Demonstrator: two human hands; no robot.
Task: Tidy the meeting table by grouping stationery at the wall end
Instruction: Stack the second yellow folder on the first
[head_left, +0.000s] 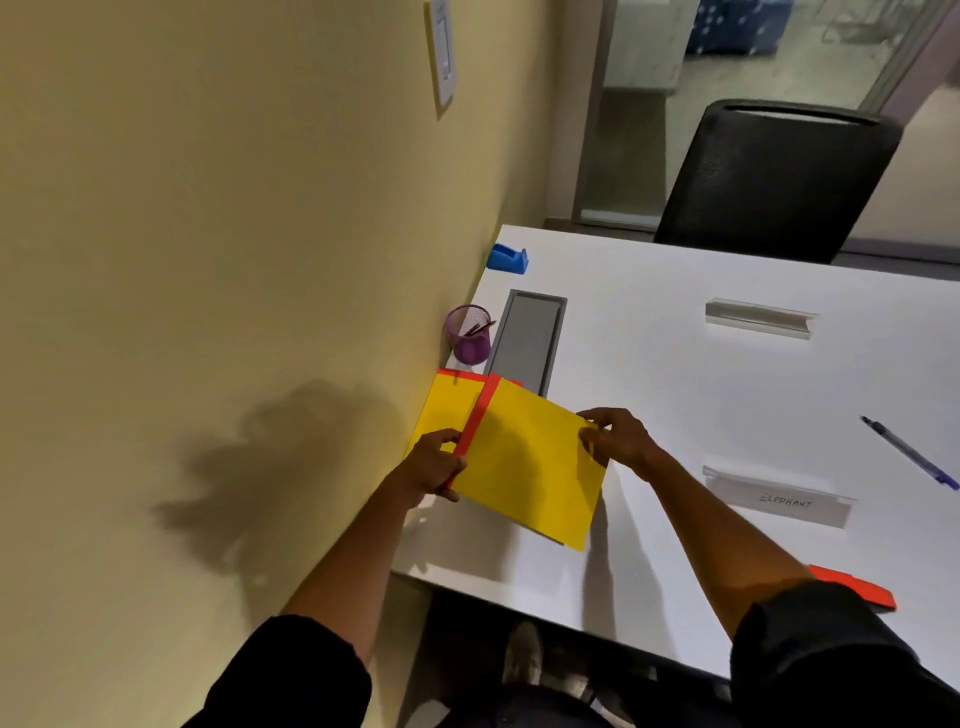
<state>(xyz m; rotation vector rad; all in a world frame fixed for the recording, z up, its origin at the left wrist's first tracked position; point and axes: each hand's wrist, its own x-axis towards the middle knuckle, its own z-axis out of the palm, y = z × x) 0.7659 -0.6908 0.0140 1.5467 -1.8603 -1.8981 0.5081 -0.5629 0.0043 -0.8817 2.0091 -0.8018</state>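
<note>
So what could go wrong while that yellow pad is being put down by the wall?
The top pad, held by both hands, sits skewed over the lower pad and overhangs it, so it may slide off. Pushed further, it could knock the purple cup. The pen is still far from the wall and could be forgotten.

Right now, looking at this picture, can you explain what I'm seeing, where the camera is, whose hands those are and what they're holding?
There is no machine here. One camera sits on a person's head, looking down at their own two bare hands. The left hand and right hand each grip an edge of a yellow folder with a red spine, over a second yellow folder by the wall. On the white table lie a purple pen cup, a blue tape dispenser, a pen, two name stands, one clear and one labelled, and a red item near the right sleeve. A black chair stands behind.
</note>
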